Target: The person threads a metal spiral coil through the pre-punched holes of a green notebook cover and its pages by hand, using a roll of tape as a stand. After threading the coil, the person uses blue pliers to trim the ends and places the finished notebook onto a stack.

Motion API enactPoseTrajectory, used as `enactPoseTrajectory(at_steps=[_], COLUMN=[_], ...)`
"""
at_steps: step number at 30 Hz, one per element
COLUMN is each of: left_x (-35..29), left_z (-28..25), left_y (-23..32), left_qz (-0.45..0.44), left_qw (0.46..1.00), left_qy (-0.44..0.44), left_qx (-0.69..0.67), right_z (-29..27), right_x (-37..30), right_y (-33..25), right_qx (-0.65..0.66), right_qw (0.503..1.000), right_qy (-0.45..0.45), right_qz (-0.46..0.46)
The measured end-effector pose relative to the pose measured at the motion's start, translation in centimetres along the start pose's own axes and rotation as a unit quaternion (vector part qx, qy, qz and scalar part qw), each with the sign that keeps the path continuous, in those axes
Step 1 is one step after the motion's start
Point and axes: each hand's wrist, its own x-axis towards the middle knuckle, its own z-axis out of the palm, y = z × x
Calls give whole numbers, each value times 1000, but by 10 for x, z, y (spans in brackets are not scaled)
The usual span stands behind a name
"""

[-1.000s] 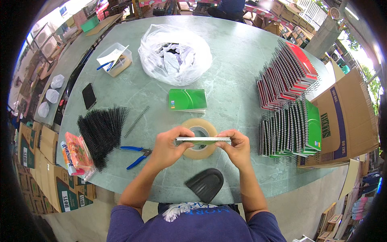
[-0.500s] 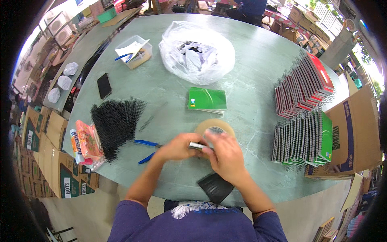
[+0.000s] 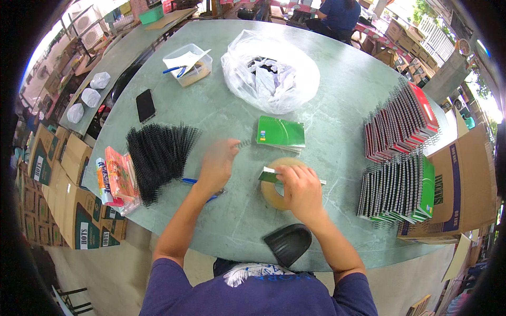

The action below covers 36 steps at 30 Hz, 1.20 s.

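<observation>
My left hand (image 3: 217, 160), partly smeared by motion, pinches a thin dark spiral binding coil (image 3: 243, 144) by its end. My right hand (image 3: 301, 189) grips a small green-covered notebook (image 3: 269, 175) on edge, above a wide roll of clear brown tape (image 3: 272, 200). Just beyond lies a short stack of green notebooks (image 3: 281, 131). Blue-handled pliers (image 3: 215, 197) rest on the table, partly hidden under my left wrist. A fan of black spiral coils (image 3: 158, 158) spreads to the left of that hand.
A black ribbed curved piece (image 3: 289, 245) lies near the front edge. Bound red notebooks (image 3: 398, 126) and green ones (image 3: 392, 187) stand at right beside a cardboard box (image 3: 457, 179). Farther back are a plastic bag (image 3: 269, 73), a clear tub (image 3: 195, 73) and a phone (image 3: 146, 106).
My left hand has left the notebook and moved left and away from me, taking hold of a loose coil. My right hand keeps the notebook over the tape roll. The view has shifted slightly.
</observation>
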Motion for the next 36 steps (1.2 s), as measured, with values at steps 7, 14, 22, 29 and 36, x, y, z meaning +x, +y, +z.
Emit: enactPoseTrajectory(at_steps=[7,14,22,29,36], left_x=[-30,-34,-15,-5,-52], left_z=[-16,-2,-26,-40,2], left_y=[52,50,40,49,86], left_qz=[4,15,-42,-128,91], left_qw=[990,997,982,940,977], left_qy=[-95,-14,-165,-305,-187], left_qx=[-108,-70,-82,-80,57], right_z=[10,7,9,19,15], right_x=[3,2,5,8,9], right_y=[5,3,1,-8,-2], right_qx=[25,27,10,69,135], right_qw=[999,999,1000,995,986], right_qy=[4,-15,-17,63,94], right_qz=[22,19,1,36,24])
